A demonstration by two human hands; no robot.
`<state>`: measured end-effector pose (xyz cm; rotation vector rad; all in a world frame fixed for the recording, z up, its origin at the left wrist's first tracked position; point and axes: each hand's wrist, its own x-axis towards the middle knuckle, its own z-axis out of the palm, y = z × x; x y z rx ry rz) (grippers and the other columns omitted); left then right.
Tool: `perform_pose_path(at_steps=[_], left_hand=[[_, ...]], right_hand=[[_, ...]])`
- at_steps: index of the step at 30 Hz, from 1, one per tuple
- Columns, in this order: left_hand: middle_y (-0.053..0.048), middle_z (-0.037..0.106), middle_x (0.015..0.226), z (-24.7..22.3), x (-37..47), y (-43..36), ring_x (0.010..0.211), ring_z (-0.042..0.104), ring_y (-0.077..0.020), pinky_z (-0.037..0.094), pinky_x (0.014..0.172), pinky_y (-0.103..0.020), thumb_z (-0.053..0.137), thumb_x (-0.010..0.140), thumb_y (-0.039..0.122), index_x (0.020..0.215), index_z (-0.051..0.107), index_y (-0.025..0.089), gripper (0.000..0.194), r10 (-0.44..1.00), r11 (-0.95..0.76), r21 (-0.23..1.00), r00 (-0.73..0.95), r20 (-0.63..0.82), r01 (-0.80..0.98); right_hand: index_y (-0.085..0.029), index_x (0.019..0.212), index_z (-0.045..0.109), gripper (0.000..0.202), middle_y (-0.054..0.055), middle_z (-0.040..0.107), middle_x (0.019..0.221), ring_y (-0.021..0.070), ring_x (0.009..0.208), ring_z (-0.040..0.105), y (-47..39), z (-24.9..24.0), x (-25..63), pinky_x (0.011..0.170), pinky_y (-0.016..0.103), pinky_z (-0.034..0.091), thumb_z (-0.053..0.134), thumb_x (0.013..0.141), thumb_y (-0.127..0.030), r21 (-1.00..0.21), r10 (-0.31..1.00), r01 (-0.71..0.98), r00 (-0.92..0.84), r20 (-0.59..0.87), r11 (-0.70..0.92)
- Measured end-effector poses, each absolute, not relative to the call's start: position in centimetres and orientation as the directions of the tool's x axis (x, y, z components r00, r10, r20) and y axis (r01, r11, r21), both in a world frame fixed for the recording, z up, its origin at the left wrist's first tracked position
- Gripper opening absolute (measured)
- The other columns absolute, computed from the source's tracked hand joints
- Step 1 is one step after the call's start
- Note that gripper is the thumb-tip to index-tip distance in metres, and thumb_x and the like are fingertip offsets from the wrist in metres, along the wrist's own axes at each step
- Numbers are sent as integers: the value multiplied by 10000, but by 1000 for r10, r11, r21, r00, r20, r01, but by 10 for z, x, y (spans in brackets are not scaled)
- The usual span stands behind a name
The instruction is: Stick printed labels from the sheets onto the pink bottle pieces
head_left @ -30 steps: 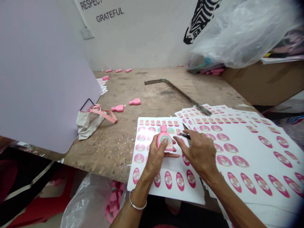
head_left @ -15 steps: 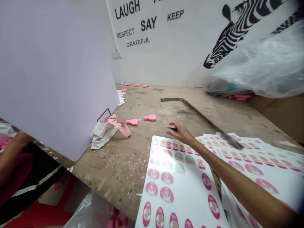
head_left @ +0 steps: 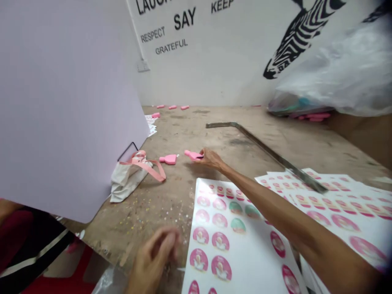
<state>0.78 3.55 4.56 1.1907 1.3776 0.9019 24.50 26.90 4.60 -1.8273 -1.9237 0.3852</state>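
- Right hand [head_left: 211,158]: fingers narrowed around a pink bottle [head_left: 191,154]. Half a second earlier this hand is short of the bottle; the gap has now closed.
- Pink bottle: at the fingertips of the right hand, neck pointing away to the left. It now sits more aslant than when it lies untouched; whether its base is clear of the tabletop [head_left: 180,192] cannot be told.
- Dark tool [head_left: 200,157]: a small dark edge showing between the right fingers and the bottle, apparently the slim tool seen in that hand earlier.
- Left hand [head_left: 154,255]: nearer the body than the right, blurred, fingers loosely curled. One second earlier it holds a labelled bottle; whether it holds anything now cannot be told.
- Second bottle [head_left: 169,159]: lying just left of the gripped one, untouched by either hand.
- Sticker sheet [head_left: 254,253]: to the right of the left hand and below the right forearm, with pink and green stickers and bare patches.
- Meaning: the change is judged to mark the passage from reaching to grasping, with a fresh bottle secured by the right hand alone.
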Motion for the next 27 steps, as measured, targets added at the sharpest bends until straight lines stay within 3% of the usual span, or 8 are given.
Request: perform_pose_path(at_steps=[3, 6, 10, 13, 15, 19, 23, 27], left_hand=[[-84, 685, 988, 43, 64, 60, 990, 620, -237, 502, 833, -308, 678, 730, 470, 994, 664, 225, 360, 990, 140, 989, 41, -138, -52], [-107, 663, 1058, 32, 109, 62, 1108, 573, -248, 458, 927, -295, 643, 774, 474, 1025, 645, 198, 373, 994, 111, 990, 6, -111, -83], [-112, 652, 1024, 13, 128, 44, 948, 648, -243, 543, 750, -296, 594, 794, 546, 1064, 586, 190, 447, 987, 157, 979, -21, -161, -127], [-95, 654, 923, 3, 130, 38, 627, 656, -183, 556, 532, -301, 600, 775, 567, 1010, 543, 169, 466, 986, 151, 979, 93, -139, -136], [-63, 643, 807, 0, 133, 38, 511, 615, -149, 534, 457, -276, 652, 733, 552, 933, 552, 151, 459, 984, 124, 990, 135, -114, -68], [-19, 592, 648, -4, 141, 40, 531, 639, -168, 530, 479, -246, 643, 747, 550, 932, 581, 137, 456, 978, 85, 996, 190, -81, -16], [-33, 599, 740, -9, 144, 39, 577, 662, -175, 556, 519, -264, 574, 807, 552, 970, 552, 140, 444, 976, 55, 998, 211, -52, -8], [-23, 588, 769, -12, 143, 39, 580, 664, -163, 560, 550, -262, 527, 841, 552, 981, 536, 153, 423, 977, 22, 999, 210, -28, 29]], right_hand=[[-200, 1070, 536, 536, 84, 689, 932, 234, 801, 631, 173, 44, 239, 621, 279, 389, 642, 703, -575, -540, 976, 833, 1, 218, 120], [-232, 1080, 503, 381, 29, 678, 813, 188, 656, 619, 80, 33, 238, 574, 281, 413, 591, 786, -457, -729, 984, 668, -33, 174, 151], [-228, 1148, 465, 379, 27, 642, 866, 173, 726, 618, 23, 5, 270, 632, 297, 459, 506, 857, -467, -860, 988, 491, -9, 154, 138], [-222, 1003, 499, 257, 22, 627, 807, 174, 685, 579, 21, -18, 299, 630, 309, 420, 387, 922, -438, -748, 950, 664, 218, 223, 23], [-216, 892, 519, 211, 33, 636, 839, 185, 744, 578, 26, -30, 309, 664, 312, 398, 392, 926, -381, -622, 924, 783, 220, 314, 24], [-200, 854, 557, 197, 41, 641, 816, 189, 782, 575, 30, -41, 305, 693, 306, 366, 420, 924, -324, -411, 882, 910, 146, 449, 58], [-187, 843, 573, 212, 56, 641, 798, 194, 797, 568, 30, -43, 299, 711, 308, 344, 406, 932, -283, -223, 858, 974, 76, 508, 46], [-194, 819, 574, 190, 35, 631, 753, 182, 775, 567, 29, -45, 302, 700, 293, 340, 431, 915, -273, -216, 861, 974, 50, 506, 70]])
